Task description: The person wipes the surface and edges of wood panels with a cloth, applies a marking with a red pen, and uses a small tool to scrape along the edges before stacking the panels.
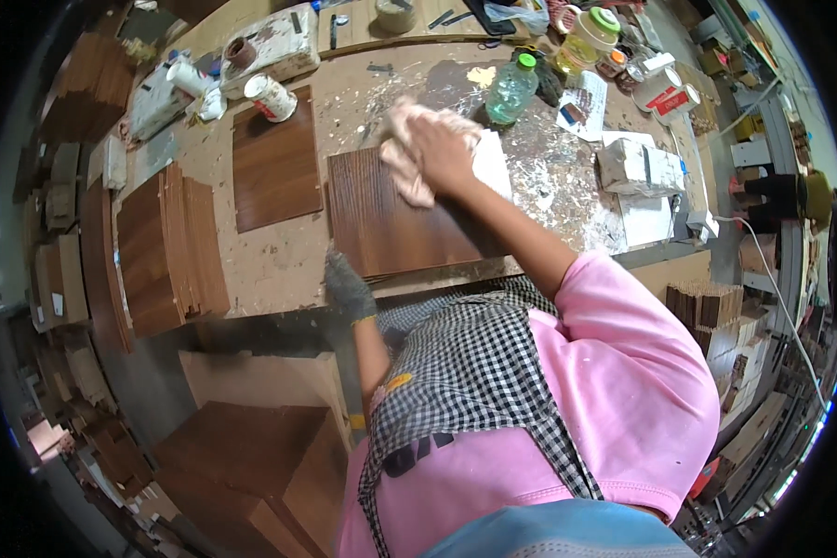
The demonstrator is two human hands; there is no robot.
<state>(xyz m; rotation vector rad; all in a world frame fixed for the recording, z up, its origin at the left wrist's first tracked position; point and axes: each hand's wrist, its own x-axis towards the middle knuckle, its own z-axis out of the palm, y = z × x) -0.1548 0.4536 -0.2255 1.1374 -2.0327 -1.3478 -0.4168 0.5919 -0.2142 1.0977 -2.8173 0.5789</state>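
Observation:
A brown wood-grain panel (395, 228) lies at the table's near edge in front of me. My right hand (445, 156) is bare and presses a crumpled pale pink cloth (409, 177) onto the panel's far right part. Wearing a dark grey glove, my left hand (348, 288) grips the near left corner of that panel; its fingertips are partly blurred. White paper (495, 167) shows beyond the panel, beside my right wrist. Left of it, a second brown panel (274, 172) lies flat, with a white can (271, 98) at its far end.
A stack of brown panels (191, 251) stands on the table's left. Beyond my right hand are a green-capped bottle (511, 88), a jug of yellow liquid (586, 42) and several containers. A wrapped white block (642, 167) sits at right. Below left stands a large brown box-like stack (251, 456).

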